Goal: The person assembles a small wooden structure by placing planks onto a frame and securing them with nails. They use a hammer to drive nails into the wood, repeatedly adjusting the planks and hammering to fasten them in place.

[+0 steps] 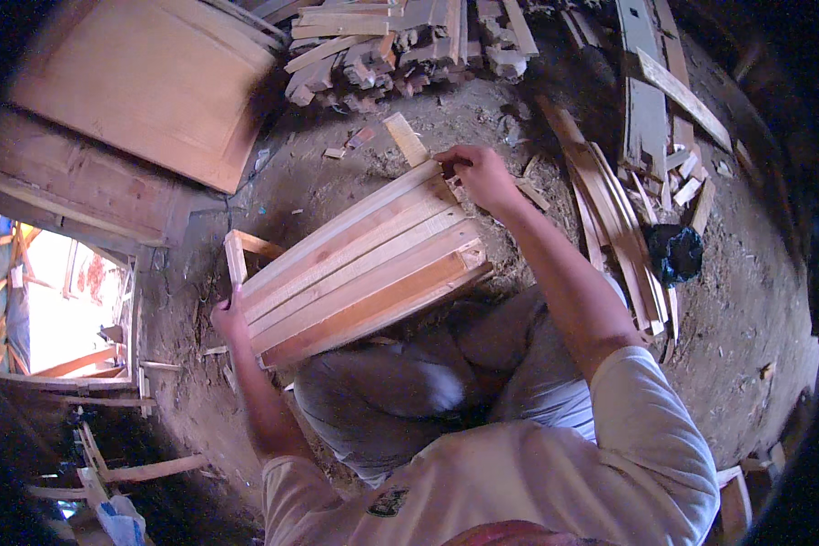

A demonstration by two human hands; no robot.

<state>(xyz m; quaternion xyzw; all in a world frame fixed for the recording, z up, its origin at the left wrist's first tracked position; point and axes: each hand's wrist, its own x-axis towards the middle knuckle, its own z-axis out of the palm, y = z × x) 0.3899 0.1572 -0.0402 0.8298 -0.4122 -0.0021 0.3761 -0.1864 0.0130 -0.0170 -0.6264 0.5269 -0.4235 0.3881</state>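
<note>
- The right hand (482, 177) has its fingertips together on the far right corner of a row of pale slats (355, 259).
- The left hand (230, 317) is at the row's left end; its fingers are partly hidden, so I cannot tell how tightly they close.
- The row lies slanted in front of the legs (382, 387), above the floor (737, 364).
- Done, it seems: several slats sit side by side; whether they are fastened cannot be told.
- Perhaps left: evening the ends.
- Loose strips (617, 227) lie rightward, outside the row.
</note>
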